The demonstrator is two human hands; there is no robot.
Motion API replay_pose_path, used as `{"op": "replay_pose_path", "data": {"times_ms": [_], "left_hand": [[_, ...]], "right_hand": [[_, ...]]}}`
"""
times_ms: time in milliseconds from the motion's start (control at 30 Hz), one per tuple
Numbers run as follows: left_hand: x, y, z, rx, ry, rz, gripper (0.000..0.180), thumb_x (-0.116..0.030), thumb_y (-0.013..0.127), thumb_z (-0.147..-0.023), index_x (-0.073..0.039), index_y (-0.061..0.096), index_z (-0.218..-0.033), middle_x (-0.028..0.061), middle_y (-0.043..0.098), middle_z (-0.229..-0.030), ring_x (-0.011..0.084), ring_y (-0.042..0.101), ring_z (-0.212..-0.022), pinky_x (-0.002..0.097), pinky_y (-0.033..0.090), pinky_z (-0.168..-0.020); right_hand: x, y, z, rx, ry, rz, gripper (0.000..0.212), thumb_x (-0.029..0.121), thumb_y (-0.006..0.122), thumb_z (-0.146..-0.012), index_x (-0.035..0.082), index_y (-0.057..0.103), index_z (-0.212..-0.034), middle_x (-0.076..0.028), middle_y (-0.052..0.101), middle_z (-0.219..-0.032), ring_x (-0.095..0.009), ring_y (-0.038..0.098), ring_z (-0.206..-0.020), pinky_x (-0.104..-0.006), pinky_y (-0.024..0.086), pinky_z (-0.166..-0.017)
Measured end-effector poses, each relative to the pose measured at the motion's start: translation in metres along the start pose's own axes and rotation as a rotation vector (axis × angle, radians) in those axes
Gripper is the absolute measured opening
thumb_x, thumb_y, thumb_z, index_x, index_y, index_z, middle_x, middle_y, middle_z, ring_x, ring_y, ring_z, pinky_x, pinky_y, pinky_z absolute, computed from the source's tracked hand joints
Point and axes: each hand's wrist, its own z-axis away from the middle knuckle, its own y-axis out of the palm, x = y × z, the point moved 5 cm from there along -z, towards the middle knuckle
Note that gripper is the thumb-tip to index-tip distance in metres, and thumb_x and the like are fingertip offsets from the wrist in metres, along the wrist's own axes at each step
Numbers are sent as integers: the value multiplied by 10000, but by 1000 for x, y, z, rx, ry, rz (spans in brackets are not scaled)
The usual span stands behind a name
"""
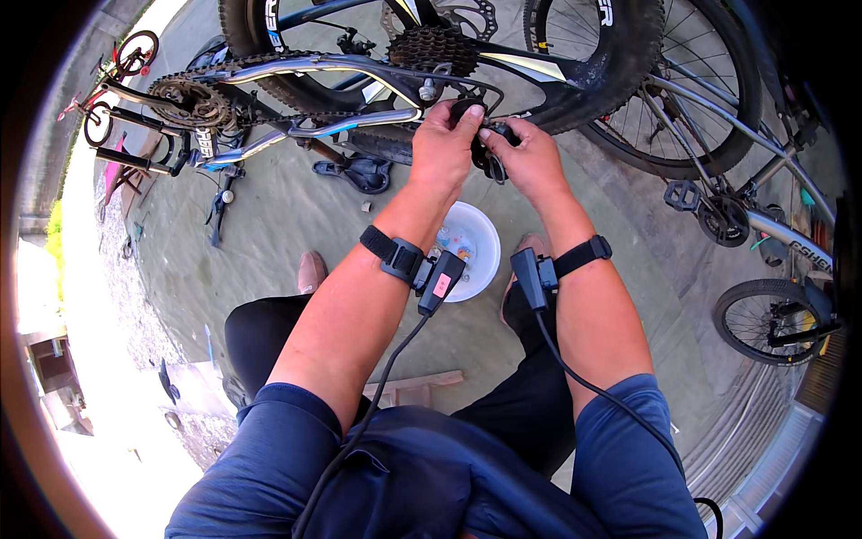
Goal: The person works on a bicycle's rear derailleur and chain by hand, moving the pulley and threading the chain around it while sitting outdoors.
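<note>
In front of me, just below the rear end of a silver-and-blue bicycle frame (337,63), both hands are closed around a black rear derailleur (490,165). My left hand (440,148) pinches its upper left side, thumb on top. From the right, my right hand (528,160) grips it between thumb and fingers. Much of the derailleur is hidden by the fingers. Above the hands sits a dark cassette (433,51) on a wheel with a thick black tyre (620,76). A chainring (190,101) shows at the frame's left.
A white bucket (489,241) holding small items stands between my feet, below the hands. A black saddle (364,173) lies near the floor beyond. Another bicycle (777,162) stands at the right. Cables run from both wrist straps along my arms.
</note>
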Motion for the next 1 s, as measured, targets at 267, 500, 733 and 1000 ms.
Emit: {"op": "replay_pose_path", "data": {"times_ms": [267, 500, 733, 1000], "left_hand": [[12, -23, 5, -130, -32, -12, 225, -158, 648, -929, 24, 610, -1057, 40, 645, -917, 90, 546, -801, 239, 443, -726], [13, -21, 8, -214, -46, -35, 242, -167, 641, -934, 28, 611, -1075, 42, 645, -922, 100, 544, -811, 253, 440, -744], [15, -19, 4, -214, -48, -65, 244, -181, 644, -933, 18, 614, -1071, 29, 636, -902, 107, 533, -804, 269, 436, -754], [15, -21, 3, -191, -40, -34, 207, -255, 636, -939, -53, 628, -984, -6, 591, -768, 71, 488, -656, 209, 375, -530]], "right_hand": [[2, -4, 4, -32, 43, -207, 279, 243, 724, -822, 12, 704, -975, -74, 687, -809, -144, 624, -707, -283, 490, -687], [-8, -12, 0, -63, 94, -353, 219, 191, 708, -864, 9, 687, -983, -2, 653, -805, -69, 567, -716, -235, 458, -667], [-8, -19, 3, -113, 137, -616, 231, 165, 698, -883, 5, 670, -1046, 20, 634, -852, -53, 559, -742, -203, 444, -677], [-2, -18, 13, -81, 161, -638, 265, 168, 674, -902, -2, 641, -1102, -3, 653, -907, -74, 590, -809, -219, 455, -738]]}}
